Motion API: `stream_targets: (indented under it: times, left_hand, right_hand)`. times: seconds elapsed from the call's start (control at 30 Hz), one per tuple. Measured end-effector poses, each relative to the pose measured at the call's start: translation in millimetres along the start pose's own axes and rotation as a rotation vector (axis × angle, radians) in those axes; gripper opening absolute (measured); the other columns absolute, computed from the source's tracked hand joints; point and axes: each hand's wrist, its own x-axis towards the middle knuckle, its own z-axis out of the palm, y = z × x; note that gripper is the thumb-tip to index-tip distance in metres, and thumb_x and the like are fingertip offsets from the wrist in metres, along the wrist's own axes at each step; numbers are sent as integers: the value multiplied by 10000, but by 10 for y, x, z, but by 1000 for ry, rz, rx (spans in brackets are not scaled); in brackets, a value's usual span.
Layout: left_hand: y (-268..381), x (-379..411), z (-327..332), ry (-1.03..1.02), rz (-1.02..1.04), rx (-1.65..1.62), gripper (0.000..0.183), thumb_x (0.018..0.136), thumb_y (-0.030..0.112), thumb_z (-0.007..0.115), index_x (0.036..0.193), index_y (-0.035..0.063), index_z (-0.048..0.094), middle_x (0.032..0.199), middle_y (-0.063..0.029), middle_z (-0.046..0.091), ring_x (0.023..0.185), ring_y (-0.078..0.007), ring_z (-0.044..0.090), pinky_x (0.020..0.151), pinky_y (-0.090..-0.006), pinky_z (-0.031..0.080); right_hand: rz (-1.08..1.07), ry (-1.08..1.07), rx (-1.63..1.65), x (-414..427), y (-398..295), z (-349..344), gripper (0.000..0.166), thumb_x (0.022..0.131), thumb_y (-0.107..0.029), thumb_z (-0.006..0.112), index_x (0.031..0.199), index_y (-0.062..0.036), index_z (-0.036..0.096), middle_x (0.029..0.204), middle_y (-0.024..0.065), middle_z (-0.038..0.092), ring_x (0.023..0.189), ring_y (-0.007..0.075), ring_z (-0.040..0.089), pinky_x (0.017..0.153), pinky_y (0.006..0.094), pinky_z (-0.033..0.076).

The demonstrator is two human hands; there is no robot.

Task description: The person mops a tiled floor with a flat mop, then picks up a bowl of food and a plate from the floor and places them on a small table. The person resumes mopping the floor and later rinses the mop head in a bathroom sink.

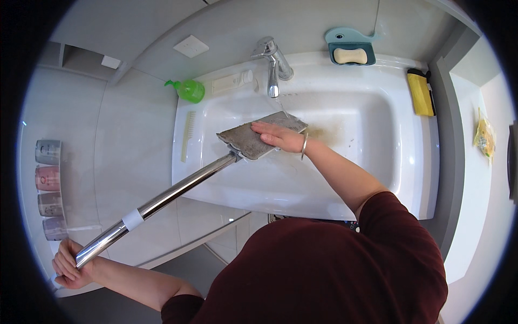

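Note:
A flat mop with a grey pad (238,137) is tilted over the white washbasin (376,137). My left hand (71,265) grips the end of its shiny metal pole (186,184) at the lower left. My right hand (283,137), with a bangle at the wrist, lies flat on the pad, fingers pointing left. Water runs from the chrome faucet (274,73) onto the pad's upper edge. Brownish dirty water (323,133) spreads in the basin to the right of the pad. The pad's underside is hidden.
On the basin's rim are a green pump bottle (191,91), a white tube (230,82), a pale comb (188,137), a bar of soap (350,56) in a whale-shaped dish (336,36) and a yellow cloth (421,95). Several cups (48,178) line the left wall.

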Motion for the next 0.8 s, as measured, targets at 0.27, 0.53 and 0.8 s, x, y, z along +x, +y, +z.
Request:
stream_targets:
  times: [0.27, 0.53, 0.8]
  left_hand:
    - [-172, 107, 24, -133, -121, -130, 276, 701, 82, 584, 529, 163, 385, 361, 55, 437, 290, -39, 385, 409, -168, 296]
    - [-47, -34, 32, -45, -143, -33, 282, 741, 80, 579, 564, 170, 378, 352, 70, 413, 289, -32, 380, 419, -168, 291]
    - [-7, -61, -84, 1, -135, -44, 294, 750, 92, 569, 546, 170, 372, 358, 68, 409, 288, -39, 371, 410, -177, 294]
  right_hand:
    - [301, 203, -113, -106, 1779, -399, 618, 917, -482, 354, 1321, -14, 384, 1407, 162, 325, 1315, 297, 277, 1083, 339, 220]
    - [348, 130, -291, 216, 1076, -229, 564, 911, -475, 352, 1265, -47, 448, 1308, 155, 445, 1213, 318, 406, 1025, 374, 299]
    - [953, -120, -617, 200, 459, -431, 589, 895, -556, 315, 1245, -120, 502, 1235, 70, 539, 1229, 258, 411, 979, 470, 303]
